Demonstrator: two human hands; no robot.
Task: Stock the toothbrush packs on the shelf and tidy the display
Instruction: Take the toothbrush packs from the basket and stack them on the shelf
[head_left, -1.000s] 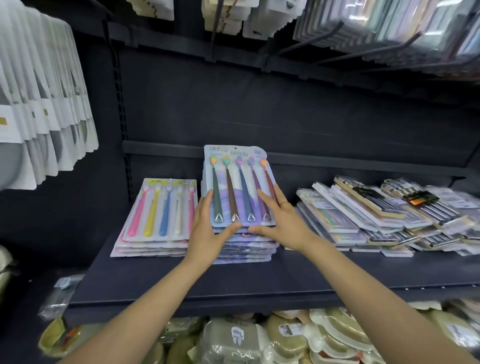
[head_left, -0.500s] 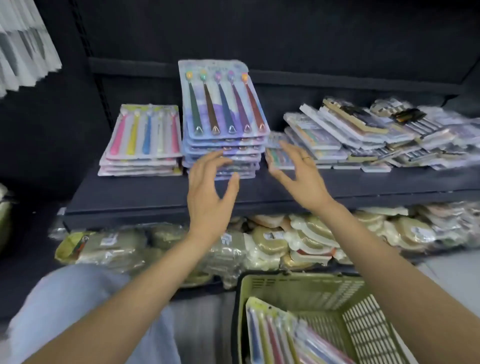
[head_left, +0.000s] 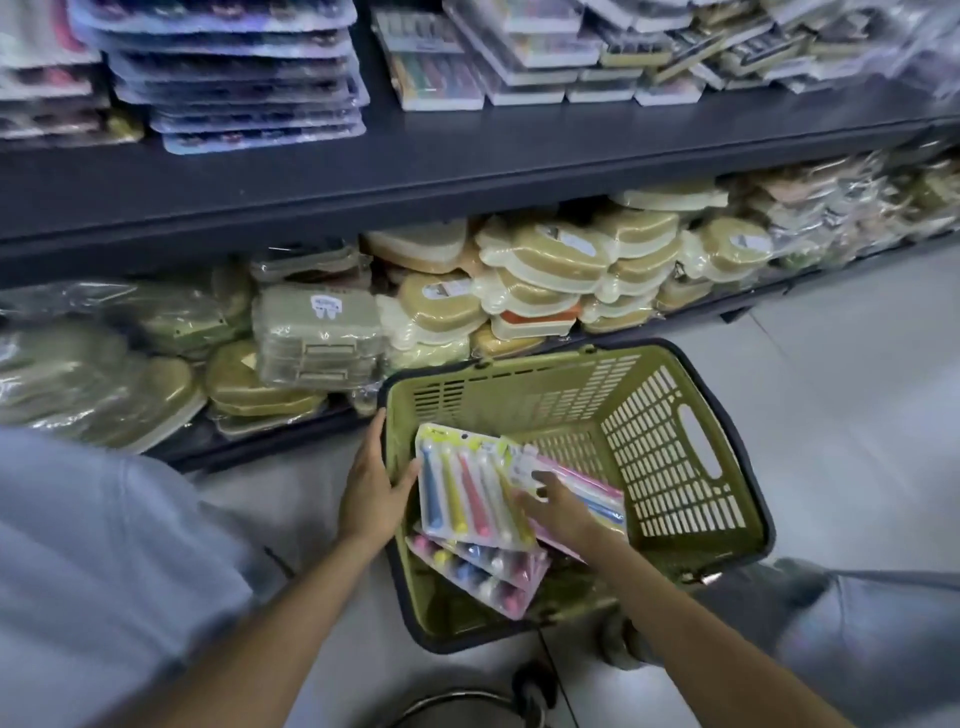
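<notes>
Both forearms reach down from the bottom of the view into a green plastic shopping basket (head_left: 670, 467) that sits on the pale floor (head_left: 857, 415); the left hand (head_left: 375, 488) has its fingers curled over the basket's near-left rim, thumb pressing the edge of a toothbrush pack (head_left: 470, 491) with blue, yellow, red and white handles, so it grips that pack from the left; the right hand (head_left: 558, 506) comes in from the other side, fingers spread and bent over the pack's right edge and over a pink-backed pack (head_left: 592, 493) lying just behind it; whether it truly pinches either one, I cannot tell, the fingers are blurred; underneath, a third pack on pink card (head_left: 483, 569) lies tilted against the basket's bottom; light blue trouser legs (head_left: 93, 561) fill the lower left and right corners; beyond the basket, the bottom shelf holds wrapped beige and olive lidded boxes (head_left: 550, 270) piled in heaps; above them runs the dark shelf board (head_left: 467, 156); on it, at the top left, a stack of purple-tinted toothbrush packs (head_left: 244, 78) stands square, with another stack (head_left: 47, 78) touching it on the left, and looser, overlapping packs (head_left: 545, 57) spread to the right, all blurred.
</notes>
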